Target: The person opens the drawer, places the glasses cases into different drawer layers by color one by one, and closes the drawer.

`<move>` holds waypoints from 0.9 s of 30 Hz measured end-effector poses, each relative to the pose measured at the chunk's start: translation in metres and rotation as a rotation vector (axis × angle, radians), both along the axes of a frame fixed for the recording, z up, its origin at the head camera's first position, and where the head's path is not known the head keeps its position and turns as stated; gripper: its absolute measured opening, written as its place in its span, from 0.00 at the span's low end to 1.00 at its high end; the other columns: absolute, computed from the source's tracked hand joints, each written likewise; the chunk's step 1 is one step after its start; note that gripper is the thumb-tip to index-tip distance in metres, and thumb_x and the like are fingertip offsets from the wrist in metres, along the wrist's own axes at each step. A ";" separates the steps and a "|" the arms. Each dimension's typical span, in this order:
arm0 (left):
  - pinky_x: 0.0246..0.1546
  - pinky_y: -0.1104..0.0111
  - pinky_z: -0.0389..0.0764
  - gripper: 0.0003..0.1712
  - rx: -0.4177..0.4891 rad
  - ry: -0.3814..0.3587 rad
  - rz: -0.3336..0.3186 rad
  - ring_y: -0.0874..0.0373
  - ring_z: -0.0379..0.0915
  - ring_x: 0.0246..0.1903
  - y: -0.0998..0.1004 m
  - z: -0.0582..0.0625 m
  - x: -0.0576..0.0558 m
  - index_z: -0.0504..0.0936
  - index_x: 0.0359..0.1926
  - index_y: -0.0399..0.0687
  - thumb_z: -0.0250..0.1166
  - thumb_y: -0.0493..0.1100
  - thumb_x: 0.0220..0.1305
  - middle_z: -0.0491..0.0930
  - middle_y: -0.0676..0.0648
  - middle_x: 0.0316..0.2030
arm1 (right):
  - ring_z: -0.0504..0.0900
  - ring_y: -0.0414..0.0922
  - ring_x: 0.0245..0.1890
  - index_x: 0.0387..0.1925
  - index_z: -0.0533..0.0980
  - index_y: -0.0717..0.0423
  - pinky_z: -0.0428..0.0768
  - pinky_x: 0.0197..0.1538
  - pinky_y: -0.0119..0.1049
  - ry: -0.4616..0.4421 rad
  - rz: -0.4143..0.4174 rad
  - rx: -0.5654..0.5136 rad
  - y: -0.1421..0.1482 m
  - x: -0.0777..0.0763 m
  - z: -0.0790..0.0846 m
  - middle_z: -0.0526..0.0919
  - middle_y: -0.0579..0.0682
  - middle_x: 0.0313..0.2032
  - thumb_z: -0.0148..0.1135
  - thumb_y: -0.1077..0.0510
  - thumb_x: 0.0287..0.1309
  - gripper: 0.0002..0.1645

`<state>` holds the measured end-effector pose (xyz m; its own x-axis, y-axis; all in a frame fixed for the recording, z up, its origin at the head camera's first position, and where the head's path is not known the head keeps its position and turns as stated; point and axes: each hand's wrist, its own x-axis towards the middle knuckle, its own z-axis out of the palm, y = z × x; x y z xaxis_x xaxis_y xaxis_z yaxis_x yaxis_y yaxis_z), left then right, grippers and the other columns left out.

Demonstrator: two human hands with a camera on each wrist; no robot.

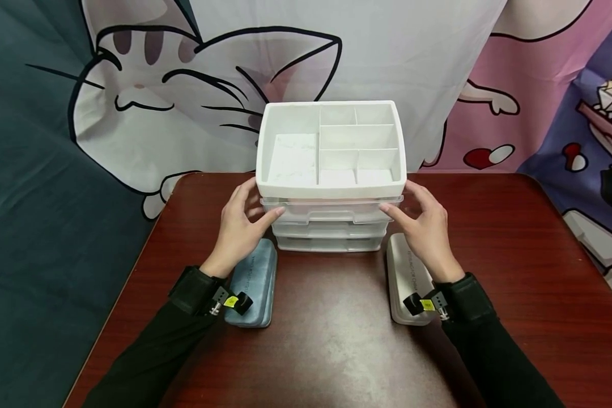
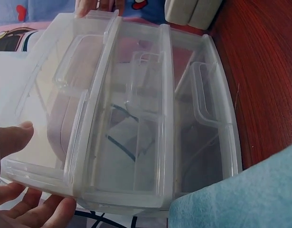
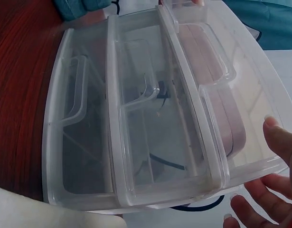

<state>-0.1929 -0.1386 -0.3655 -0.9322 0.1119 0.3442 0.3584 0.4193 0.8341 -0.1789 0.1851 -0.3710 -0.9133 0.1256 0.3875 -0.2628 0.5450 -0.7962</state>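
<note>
A white desktop drawer unit (image 1: pixel 331 192) with three clear drawers stands upright on the table, a divided tray (image 1: pixel 293 119) on its top. My left hand (image 1: pixel 241 226) holds the left side of the top drawer (image 1: pixel 331 213), thumb at its front and fingers along the side. Mirroring it, my right hand (image 1: pixel 427 228) holds the drawer's right side. This drawer's front juts out slightly past the two below. Through its clear wall a pink case (image 3: pixel 221 90) shows inside. The middle drawer (image 2: pixel 136 156) and bottom drawer (image 2: pixel 198 156) look empty.
A blue case (image 1: pixel 252 283) lies beneath my left wrist, and an off-white case (image 1: pixel 404 283) beneath my right. Both sit on the reddish-brown table (image 1: pixel 331 351) in front of the unit. Behind hangs a cartoon-printed cloth (image 1: pixel 413 51).
</note>
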 end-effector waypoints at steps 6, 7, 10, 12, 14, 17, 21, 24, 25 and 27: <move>0.51 0.62 0.80 0.34 0.005 0.006 0.029 0.54 0.76 0.57 -0.001 -0.001 -0.004 0.69 0.66 0.50 0.70 0.44 0.59 0.73 0.45 0.57 | 0.78 0.32 0.43 0.58 0.75 0.48 0.76 0.47 0.25 -0.006 -0.035 -0.035 -0.004 -0.003 -0.001 0.83 0.49 0.46 0.72 0.52 0.53 0.29; 0.51 0.62 0.81 0.34 0.005 0.012 0.033 0.53 0.76 0.57 0.000 -0.002 -0.005 0.69 0.65 0.50 0.70 0.44 0.59 0.73 0.45 0.57 | 0.78 0.33 0.43 0.57 0.76 0.49 0.76 0.46 0.25 -0.005 -0.039 -0.040 -0.004 -0.003 -0.001 0.83 0.50 0.45 0.72 0.52 0.53 0.29; 0.50 0.62 0.81 0.32 -0.005 0.036 0.057 0.53 0.76 0.57 0.000 -0.002 -0.006 0.71 0.64 0.49 0.69 0.43 0.59 0.74 0.45 0.57 | 0.78 0.35 0.40 0.56 0.76 0.49 0.75 0.43 0.23 -0.006 -0.052 -0.048 -0.006 -0.004 -0.001 0.83 0.51 0.42 0.72 0.53 0.52 0.28; 0.50 0.62 0.81 0.32 -0.016 0.053 0.075 0.52 0.76 0.57 0.001 -0.002 -0.006 0.71 0.64 0.48 0.70 0.43 0.59 0.74 0.45 0.56 | 0.78 0.34 0.38 0.56 0.76 0.49 0.75 0.41 0.23 -0.010 -0.058 -0.047 -0.007 -0.005 -0.001 0.83 0.51 0.41 0.72 0.53 0.53 0.28; 0.49 0.61 0.82 0.32 -0.028 0.065 0.094 0.52 0.76 0.56 0.002 -0.002 -0.006 0.71 0.63 0.47 0.70 0.42 0.59 0.75 0.44 0.56 | 0.78 0.33 0.37 0.55 0.76 0.49 0.74 0.40 0.22 -0.016 -0.064 -0.044 -0.007 -0.006 -0.001 0.83 0.51 0.41 0.72 0.53 0.52 0.27; 0.48 0.61 0.82 0.31 -0.043 0.078 0.112 0.52 0.77 0.55 0.003 -0.002 -0.007 0.71 0.63 0.45 0.70 0.41 0.59 0.75 0.44 0.56 | 0.77 0.32 0.35 0.55 0.76 0.50 0.73 0.38 0.23 -0.024 -0.068 -0.037 -0.008 -0.007 0.000 0.83 0.51 0.40 0.72 0.53 0.52 0.27; 0.46 0.62 0.82 0.30 -0.052 0.088 0.127 0.53 0.77 0.53 0.004 -0.003 -0.009 0.71 0.62 0.45 0.70 0.41 0.59 0.76 0.44 0.54 | 0.76 0.33 0.34 0.54 0.76 0.50 0.71 0.35 0.24 -0.027 -0.066 -0.010 -0.007 -0.008 0.001 0.83 0.52 0.38 0.72 0.53 0.52 0.26; 0.45 0.62 0.81 0.29 -0.048 0.089 0.133 0.54 0.77 0.52 0.005 -0.004 -0.011 0.72 0.61 0.45 0.70 0.41 0.59 0.77 0.45 0.53 | 0.75 0.34 0.33 0.53 0.76 0.51 0.70 0.34 0.24 -0.020 -0.062 0.011 -0.006 -0.010 0.002 0.82 0.52 0.37 0.72 0.54 0.52 0.25; 0.45 0.62 0.81 0.29 -0.050 0.089 0.136 0.54 0.78 0.52 0.005 -0.005 -0.011 0.72 0.61 0.45 0.70 0.41 0.59 0.77 0.45 0.53 | 0.75 0.34 0.33 0.52 0.76 0.51 0.70 0.34 0.24 -0.017 -0.061 0.013 -0.006 -0.010 0.002 0.82 0.52 0.36 0.72 0.54 0.52 0.25; 0.44 0.62 0.81 0.29 -0.053 0.091 0.141 0.54 0.78 0.51 0.006 -0.005 -0.012 0.72 0.60 0.45 0.70 0.42 0.59 0.77 0.45 0.53 | 0.74 0.34 0.33 0.52 0.76 0.53 0.70 0.34 0.23 -0.011 -0.064 0.019 -0.006 -0.011 0.002 0.81 0.53 0.36 0.72 0.55 0.52 0.24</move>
